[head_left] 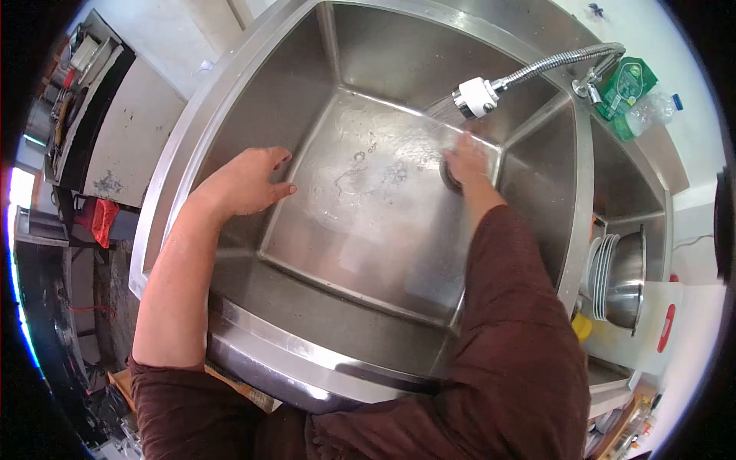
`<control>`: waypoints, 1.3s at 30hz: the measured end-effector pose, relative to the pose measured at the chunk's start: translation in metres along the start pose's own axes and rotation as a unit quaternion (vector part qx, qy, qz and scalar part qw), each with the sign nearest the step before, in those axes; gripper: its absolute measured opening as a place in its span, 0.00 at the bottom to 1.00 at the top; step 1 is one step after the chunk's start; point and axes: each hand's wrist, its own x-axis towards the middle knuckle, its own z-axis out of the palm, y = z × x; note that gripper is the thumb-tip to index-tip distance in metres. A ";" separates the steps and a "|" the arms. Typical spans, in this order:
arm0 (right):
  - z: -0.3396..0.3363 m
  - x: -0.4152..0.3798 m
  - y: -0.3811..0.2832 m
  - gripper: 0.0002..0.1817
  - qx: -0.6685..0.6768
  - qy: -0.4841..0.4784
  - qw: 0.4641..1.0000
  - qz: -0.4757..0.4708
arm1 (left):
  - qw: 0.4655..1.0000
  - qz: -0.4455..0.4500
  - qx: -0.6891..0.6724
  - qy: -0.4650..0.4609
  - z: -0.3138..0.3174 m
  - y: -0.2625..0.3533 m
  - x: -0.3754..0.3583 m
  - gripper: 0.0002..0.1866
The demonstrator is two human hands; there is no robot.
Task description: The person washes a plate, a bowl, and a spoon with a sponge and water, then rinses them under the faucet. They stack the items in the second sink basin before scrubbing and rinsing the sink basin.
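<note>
A deep stainless steel sink basin (368, 253) fills the middle of the head view, its floor wet. My left hand (249, 182) hangs over the basin's left wall, thumb and fingers apart, with nothing in it. Low over the right part of the basin floor is my right hand (469, 162), slightly blurred, its fingers stretched out beside the running water. A dark round drain (451, 178) shows partly from under that hand; the hand hides the rest. Above it, a white and chrome faucet head (477, 98) sprays water into the basin.
The faucet's flexible metal neck (563, 57) arches from the right rim. Behind it lie a green pouch (627, 86) and a clear plastic bottle (650, 113). In the second basin stand several plates (602, 276) and a steel bowl (627, 280), near a white cutting board (652, 326).
</note>
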 end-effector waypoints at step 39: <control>0.043 -0.223 -0.198 0.34 0.225 -0.116 0.861 -0.442 | 0.998 0.046 0.029 0.018 -0.004 -0.023 0.009 0.27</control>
